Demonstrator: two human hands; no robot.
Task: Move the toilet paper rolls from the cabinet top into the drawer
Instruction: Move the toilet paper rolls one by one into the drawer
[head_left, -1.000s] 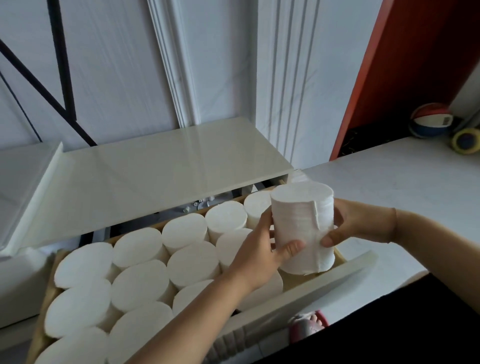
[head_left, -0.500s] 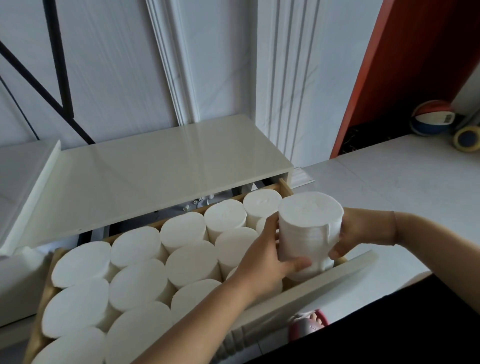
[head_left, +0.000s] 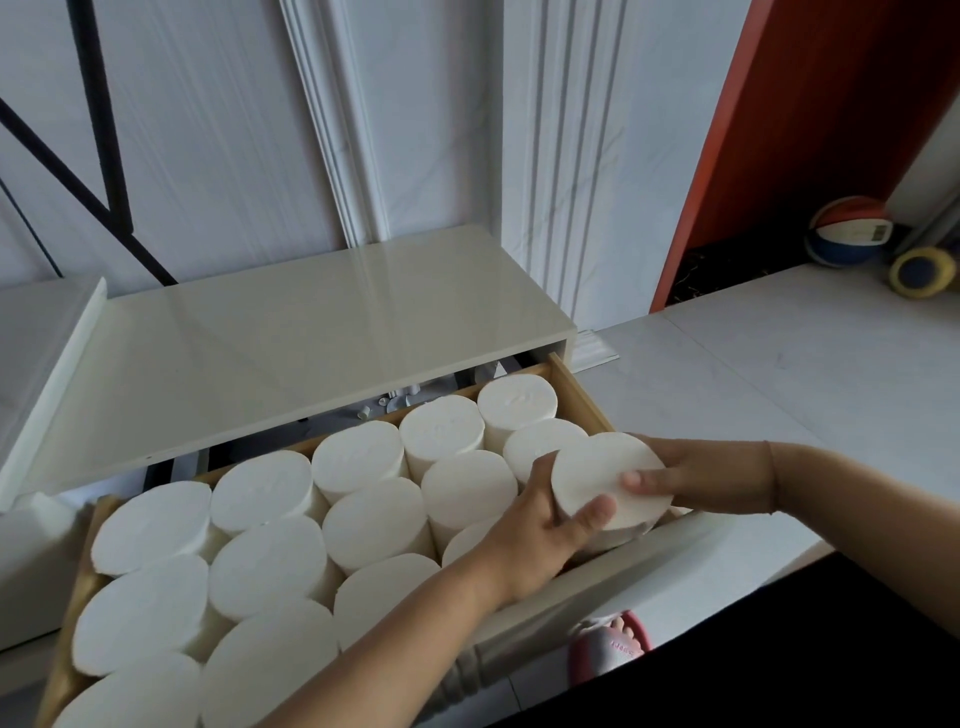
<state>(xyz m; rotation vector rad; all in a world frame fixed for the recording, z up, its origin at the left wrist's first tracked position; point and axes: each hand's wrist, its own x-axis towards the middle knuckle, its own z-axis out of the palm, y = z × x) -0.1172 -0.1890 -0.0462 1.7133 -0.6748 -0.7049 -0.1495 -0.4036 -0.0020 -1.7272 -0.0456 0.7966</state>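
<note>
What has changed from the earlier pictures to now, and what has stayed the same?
The toilet paper roll went down: held above the drawer before, it now sits low in the front right corner, top nearly level with the other rolls. The left hand and the right hand went down with it and still grip it. The other rolls and the cabinet top stayed as they were.

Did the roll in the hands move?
Yes, downward: the held roll has sunk into the drawer, its top now nearly level with the neighbouring rolls.
</note>
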